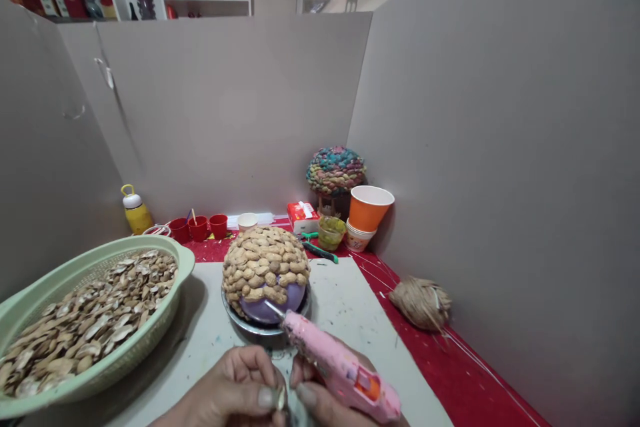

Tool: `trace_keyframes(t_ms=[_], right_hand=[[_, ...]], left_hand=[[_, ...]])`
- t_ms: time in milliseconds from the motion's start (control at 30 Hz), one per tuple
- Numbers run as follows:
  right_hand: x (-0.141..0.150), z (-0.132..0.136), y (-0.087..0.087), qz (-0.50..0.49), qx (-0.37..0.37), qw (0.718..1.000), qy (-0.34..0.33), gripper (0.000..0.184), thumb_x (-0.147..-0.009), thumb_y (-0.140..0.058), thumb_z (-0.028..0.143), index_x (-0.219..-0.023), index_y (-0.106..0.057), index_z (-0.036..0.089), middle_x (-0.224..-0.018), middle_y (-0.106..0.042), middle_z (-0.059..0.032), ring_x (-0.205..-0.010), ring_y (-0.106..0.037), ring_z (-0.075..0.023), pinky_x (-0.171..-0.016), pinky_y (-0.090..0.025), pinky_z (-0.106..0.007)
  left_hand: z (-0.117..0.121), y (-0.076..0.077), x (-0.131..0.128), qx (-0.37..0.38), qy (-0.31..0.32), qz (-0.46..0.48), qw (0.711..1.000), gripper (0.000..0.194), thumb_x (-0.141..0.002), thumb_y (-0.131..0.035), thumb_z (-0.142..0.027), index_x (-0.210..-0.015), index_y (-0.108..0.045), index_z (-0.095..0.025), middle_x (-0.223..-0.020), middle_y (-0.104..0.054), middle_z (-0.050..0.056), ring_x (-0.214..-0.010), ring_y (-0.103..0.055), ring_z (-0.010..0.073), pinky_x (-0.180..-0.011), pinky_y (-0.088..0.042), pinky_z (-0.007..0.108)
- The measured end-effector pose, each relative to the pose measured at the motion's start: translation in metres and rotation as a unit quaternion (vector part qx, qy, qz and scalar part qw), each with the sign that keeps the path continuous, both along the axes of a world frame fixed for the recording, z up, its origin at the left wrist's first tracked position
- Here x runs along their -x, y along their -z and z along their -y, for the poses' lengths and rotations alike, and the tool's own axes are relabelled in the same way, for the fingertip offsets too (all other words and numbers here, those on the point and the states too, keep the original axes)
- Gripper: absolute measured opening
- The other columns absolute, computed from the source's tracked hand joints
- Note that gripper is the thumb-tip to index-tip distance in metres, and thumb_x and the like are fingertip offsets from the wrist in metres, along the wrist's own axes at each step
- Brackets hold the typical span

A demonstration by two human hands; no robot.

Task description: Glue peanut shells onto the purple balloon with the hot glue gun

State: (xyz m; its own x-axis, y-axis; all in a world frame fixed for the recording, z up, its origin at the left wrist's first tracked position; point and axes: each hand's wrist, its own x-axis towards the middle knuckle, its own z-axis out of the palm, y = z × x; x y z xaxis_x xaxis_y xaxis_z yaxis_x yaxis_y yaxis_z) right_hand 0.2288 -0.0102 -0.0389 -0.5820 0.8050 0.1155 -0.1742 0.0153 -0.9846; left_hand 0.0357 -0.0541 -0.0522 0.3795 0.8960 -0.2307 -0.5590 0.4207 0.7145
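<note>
At the bottom middle, my left hand (240, 380) pinches a small peanut shell (281, 397) between thumb and fingertips. My right hand (330, 400) is closed around a pink glue gun (340, 361), its thumb near the shell. The gun's metal nozzle points up and left, just in front of a dome covered with peanut shells (265, 260). On the dome's lower front a purple surface (265, 311) shows bare. The dome rests in a round metal dish (240, 324). My left fingers and the dish are apart.
A green colander (185, 259) of peanut shells stands left. Behind are red cups (199, 228), a yellow bottle (137, 215), a tissue box (302, 216), green-handled pliers (320, 252), an orange cup (370, 208) and a colourful tree-shaped craft (336, 171). Twine (421, 303) lies right. Grey partitions enclose the table.
</note>
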Motion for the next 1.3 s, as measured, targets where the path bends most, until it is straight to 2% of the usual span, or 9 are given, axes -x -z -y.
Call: trace_keyframes(t_ms=[100, 167, 267, 367, 667, 933, 1000, 1100, 1300], right_hand=[[-0.009, -0.002, -0.007, 0.054, -0.066, 0.995, 0.052, 0.034, -0.082, -0.065, 0.054, -0.085, -0.062, 0.020, -0.073, -0.056, -0.0008, -0.065, -0.052, -0.0156, -0.064, -0.047, -0.026], [-0.015, -0.005, -0.011, 0.082, -0.115, 0.989, 0.049, 0.031, -0.086, -0.061, 0.051, -0.089, -0.061, 0.021, -0.075, -0.056, -0.0015, -0.067, -0.053, -0.0165, -0.064, -0.048, -0.026], [-0.020, -0.010, -0.012, 0.118, -0.202, 0.972, 0.033, 0.024, -0.089, -0.057, 0.043, -0.097, -0.061, 0.020, -0.077, -0.056, -0.0028, -0.068, -0.053, -0.0177, -0.066, -0.048, -0.028], [-0.019, -0.015, -0.009, 0.130, -0.262, 0.956, 0.014, 0.020, -0.088, -0.057, 0.037, -0.095, -0.061, 0.020, -0.076, -0.057, -0.0029, -0.068, -0.054, -0.0173, -0.066, -0.048, -0.028], [-0.012, -0.020, 0.003, 0.091, -0.323, 0.942, -0.019, 0.017, -0.087, -0.055, 0.036, -0.082, -0.054, 0.019, -0.073, -0.056, -0.0032, -0.064, -0.054, -0.0159, -0.061, -0.047, -0.027], [-0.003, -0.047, -0.017, 0.078, -0.361, 0.929, 0.011, 0.018, -0.089, -0.056, 0.032, -0.077, -0.048, 0.021, -0.070, -0.049, 0.0006, -0.061, -0.047, -0.0137, -0.059, -0.041, -0.026], [-0.004, -0.051, -0.018, 0.081, -0.338, 0.937, 0.020, 0.020, -0.091, -0.055, 0.034, -0.077, -0.048, 0.021, -0.070, -0.048, 0.0003, -0.062, -0.047, -0.0145, -0.059, -0.042, -0.027], [-0.008, -0.050, -0.009, 0.086, -0.318, 0.944, 0.009, 0.018, -0.092, -0.051, 0.035, -0.080, -0.049, 0.021, -0.072, -0.050, -0.0011, -0.063, -0.049, -0.0158, -0.061, -0.043, -0.029], [-0.010, -0.045, 0.008, 0.115, -0.395, 0.911, -0.027, 0.013, -0.088, -0.057, 0.028, -0.079, -0.049, 0.022, -0.070, -0.053, -0.0013, -0.063, -0.051, -0.0168, -0.058, -0.042, -0.029]], left_hand=[[-0.002, -0.015, 0.010, -0.004, -0.057, -0.013, 0.998, 0.019, -0.063, -0.087, -0.019, -0.071, -0.069, -0.015, -0.066, -0.067, 0.002, -0.057, -0.062, 0.0107, -0.056, -0.046, 0.021], [-0.004, -0.022, 0.015, -0.021, -0.088, -0.031, 0.995, 0.019, -0.064, -0.086, -0.018, -0.070, -0.069, -0.015, -0.069, -0.066, 0.001, -0.059, -0.062, 0.0105, -0.059, -0.047, 0.022], [-0.008, -0.024, 0.019, -0.054, -0.107, -0.077, 0.990, 0.019, -0.065, -0.086, -0.020, -0.071, -0.069, -0.015, -0.070, -0.065, 0.001, -0.062, -0.062, 0.0119, -0.063, -0.048, 0.024], [-0.012, -0.018, 0.019, -0.076, -0.123, -0.140, 0.980, 0.022, -0.064, -0.086, -0.024, -0.072, -0.069, -0.015, -0.069, -0.066, 0.001, -0.063, -0.062, 0.0126, -0.063, -0.045, 0.023], [-0.022, -0.005, 0.020, -0.078, -0.194, -0.226, 0.951, 0.023, -0.064, -0.088, -0.024, -0.074, -0.070, -0.014, -0.071, -0.070, 0.002, -0.064, -0.061, 0.0116, -0.065, -0.046, 0.023], [-0.047, -0.009, 0.024, -0.091, -0.236, -0.201, 0.946, 0.021, -0.066, -0.086, -0.022, -0.074, -0.069, -0.014, -0.070, -0.071, 0.002, -0.066, -0.063, 0.0116, -0.068, -0.049, 0.023], [-0.049, -0.011, 0.027, -0.079, -0.229, -0.174, 0.954, 0.018, -0.068, -0.085, -0.021, -0.074, -0.069, -0.014, -0.072, -0.070, 0.002, -0.068, -0.063, 0.0112, -0.073, -0.051, 0.024], [-0.047, -0.014, 0.033, -0.045, -0.201, -0.124, 0.971, 0.018, -0.067, -0.085, -0.018, -0.075, -0.069, -0.014, -0.075, -0.069, 0.001, -0.068, -0.064, 0.0112, -0.075, -0.053, 0.026], [-0.038, -0.017, 0.037, -0.013, -0.158, -0.075, 0.984, 0.017, -0.067, -0.084, -0.015, -0.074, -0.069, -0.014, -0.074, -0.067, 0.001, -0.067, -0.063, 0.0111, -0.070, -0.053, 0.024]])
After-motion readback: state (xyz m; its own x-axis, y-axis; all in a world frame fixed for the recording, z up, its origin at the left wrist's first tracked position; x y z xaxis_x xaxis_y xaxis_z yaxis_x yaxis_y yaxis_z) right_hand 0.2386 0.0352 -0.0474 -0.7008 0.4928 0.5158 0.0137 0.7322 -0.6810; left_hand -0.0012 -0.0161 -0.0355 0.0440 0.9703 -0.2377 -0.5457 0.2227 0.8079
